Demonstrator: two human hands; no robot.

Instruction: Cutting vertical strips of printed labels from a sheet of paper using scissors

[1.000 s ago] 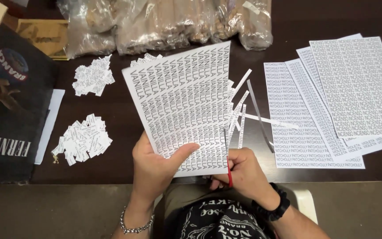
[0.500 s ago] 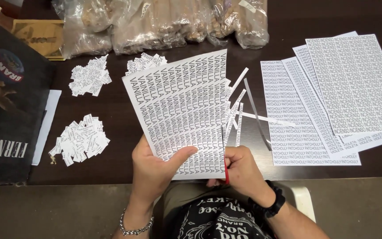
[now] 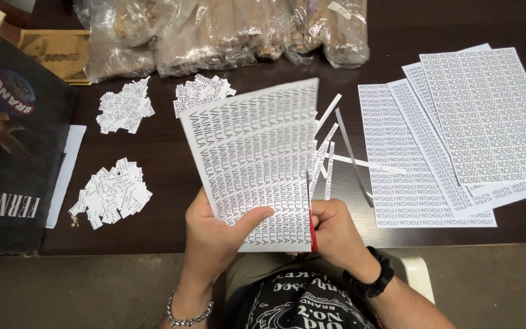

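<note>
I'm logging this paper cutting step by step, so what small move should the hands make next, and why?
Probably run the scissors in the right hand further up the printed sheet. The left hand holds the sheet raised, the blades sit at its lower right edge, and cut strips already hang beside that edge.

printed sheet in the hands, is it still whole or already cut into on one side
Partly cut. The printed sheet, held by the left hand, has narrow strips splayed off its right edge, where the right hand works red-handled scissors.
</note>
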